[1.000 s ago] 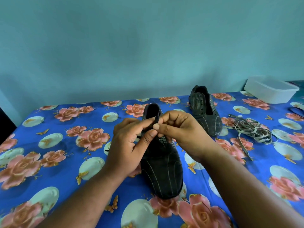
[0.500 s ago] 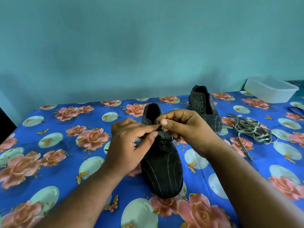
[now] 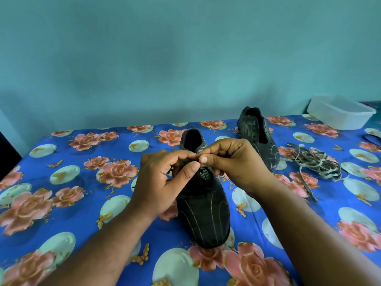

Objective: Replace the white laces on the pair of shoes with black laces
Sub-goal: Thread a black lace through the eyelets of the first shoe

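Note:
A black shoe with thin pale stripes lies in the middle of the table, toe towards me. My left hand and my right hand meet over its tongue, fingertips pinched together on a black lace that is almost hidden by them. The second black shoe stands unlaced behind and to the right. The removed white laces lie in a loose heap further right.
A blue tablecloth with pink roses covers the table. A white plastic tub sits at the back right corner. A dark strap shows at the right edge. A teal wall rises close behind.
Both hands have drifted slightly down and together over the tongue; the right thumb now faces me at the pinch. The shoe has not moved.

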`<state>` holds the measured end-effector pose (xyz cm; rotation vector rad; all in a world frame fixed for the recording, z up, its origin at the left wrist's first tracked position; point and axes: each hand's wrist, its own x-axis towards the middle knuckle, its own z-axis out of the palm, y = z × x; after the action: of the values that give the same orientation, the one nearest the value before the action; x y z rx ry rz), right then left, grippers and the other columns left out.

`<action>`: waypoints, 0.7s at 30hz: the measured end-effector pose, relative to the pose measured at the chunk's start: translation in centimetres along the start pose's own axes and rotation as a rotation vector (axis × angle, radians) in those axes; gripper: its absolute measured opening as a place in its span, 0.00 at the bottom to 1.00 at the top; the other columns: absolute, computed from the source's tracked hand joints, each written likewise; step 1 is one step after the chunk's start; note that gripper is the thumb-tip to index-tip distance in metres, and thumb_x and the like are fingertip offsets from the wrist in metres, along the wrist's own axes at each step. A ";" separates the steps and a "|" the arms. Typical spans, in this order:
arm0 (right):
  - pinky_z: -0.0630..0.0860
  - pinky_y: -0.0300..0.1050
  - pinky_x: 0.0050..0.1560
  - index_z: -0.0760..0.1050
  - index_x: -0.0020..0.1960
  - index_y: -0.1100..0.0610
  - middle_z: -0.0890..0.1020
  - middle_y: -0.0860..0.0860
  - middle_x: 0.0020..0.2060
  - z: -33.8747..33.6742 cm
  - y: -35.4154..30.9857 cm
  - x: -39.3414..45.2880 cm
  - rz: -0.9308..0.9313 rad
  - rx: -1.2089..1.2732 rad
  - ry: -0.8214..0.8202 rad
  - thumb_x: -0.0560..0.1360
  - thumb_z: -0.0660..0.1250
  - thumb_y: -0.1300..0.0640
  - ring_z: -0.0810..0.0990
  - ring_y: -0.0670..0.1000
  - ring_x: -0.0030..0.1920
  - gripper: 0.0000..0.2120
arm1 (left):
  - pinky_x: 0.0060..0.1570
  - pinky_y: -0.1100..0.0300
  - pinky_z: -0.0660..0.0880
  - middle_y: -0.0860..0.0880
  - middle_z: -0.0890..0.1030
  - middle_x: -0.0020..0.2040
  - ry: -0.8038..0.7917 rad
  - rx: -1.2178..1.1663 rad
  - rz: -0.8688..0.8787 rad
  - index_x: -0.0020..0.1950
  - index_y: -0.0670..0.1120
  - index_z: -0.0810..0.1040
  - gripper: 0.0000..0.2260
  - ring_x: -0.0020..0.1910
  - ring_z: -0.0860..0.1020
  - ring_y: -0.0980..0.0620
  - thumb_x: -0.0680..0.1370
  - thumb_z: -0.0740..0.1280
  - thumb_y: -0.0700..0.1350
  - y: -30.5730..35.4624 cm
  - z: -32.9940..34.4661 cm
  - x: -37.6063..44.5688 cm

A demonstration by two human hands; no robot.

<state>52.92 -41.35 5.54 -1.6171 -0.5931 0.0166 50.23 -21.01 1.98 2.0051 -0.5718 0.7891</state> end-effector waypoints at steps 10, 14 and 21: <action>0.71 0.36 0.31 0.85 0.44 0.59 0.84 0.51 0.33 0.3 0.3 0.1 -0.009 -0.020 0.036 0.71 0.76 0.60 0.74 0.49 0.29 0.03 | 0.47 0.48 0.75 0.58 0.81 0.45 0.038 0.098 0.058 0.48 0.48 0.85 0.07 0.47 0.79 0.55 0.79 0.71 0.50 0.0 0.2 0.2; 0.70 0.38 0.32 0.84 0.44 0.62 0.83 0.52 0.31 0.3 0.5 0.1 -0.026 -0.093 0.034 0.72 0.77 0.60 0.72 0.47 0.29 0.05 | 0.48 0.47 0.74 0.56 0.80 0.44 0.041 0.094 0.040 0.46 0.47 0.84 0.06 0.48 0.79 0.53 0.79 0.70 0.47 0.1 0.2 0.2; 0.70 0.35 0.33 0.83 0.45 0.64 0.83 0.51 0.33 0.1 1.1 0.3 -0.018 -0.138 -0.019 0.74 0.75 0.61 0.73 0.43 0.30 0.06 | 0.50 0.47 0.78 0.55 0.83 0.50 0.058 0.090 0.051 0.57 0.47 0.86 0.09 0.52 0.81 0.55 0.79 0.72 0.48 -0.5 0.3 0.1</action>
<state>53.52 -41.19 4.60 -1.7472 -0.6345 -0.0231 50.72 -20.98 1.65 2.0492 -0.5649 0.9148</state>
